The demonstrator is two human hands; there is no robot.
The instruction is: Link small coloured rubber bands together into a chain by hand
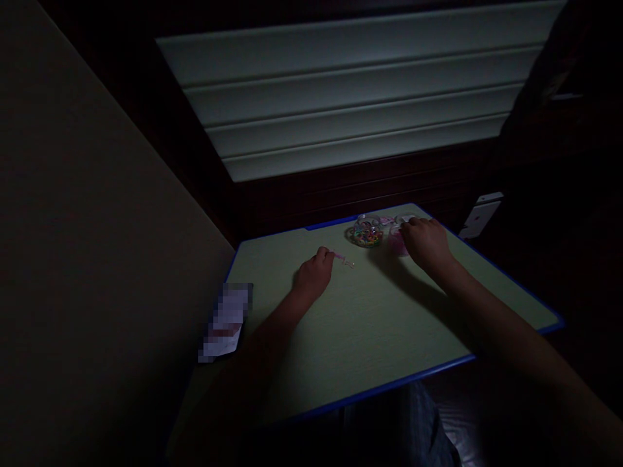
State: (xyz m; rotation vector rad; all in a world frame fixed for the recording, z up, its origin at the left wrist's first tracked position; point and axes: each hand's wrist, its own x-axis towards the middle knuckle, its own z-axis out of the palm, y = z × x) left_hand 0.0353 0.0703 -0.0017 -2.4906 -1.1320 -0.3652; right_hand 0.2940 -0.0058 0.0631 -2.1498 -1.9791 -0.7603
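My left hand (315, 275) is closed in a pinch over the middle of the table. From its fingertips sticks out a thin pink strand (339, 257) with small, clear, bead-like bits at its far end. My right hand (426, 241) is closed, its fingertips at the top of a clear round jar (399, 244) with pink contents. Whatever those fingers may pinch is hidden. Just left of that jar stands another clear jar (368, 232) of many small, colourful pieces, perhaps beads or rings.
The pale green table (360, 337) has a blue edge. At its left side lies a phone-like object (226, 323) with a blurred-out screen. A white device (481, 217) leans beyond the right edge. Behind is a slatted panel (360, 91); a wall (97, 227) rises on the left.
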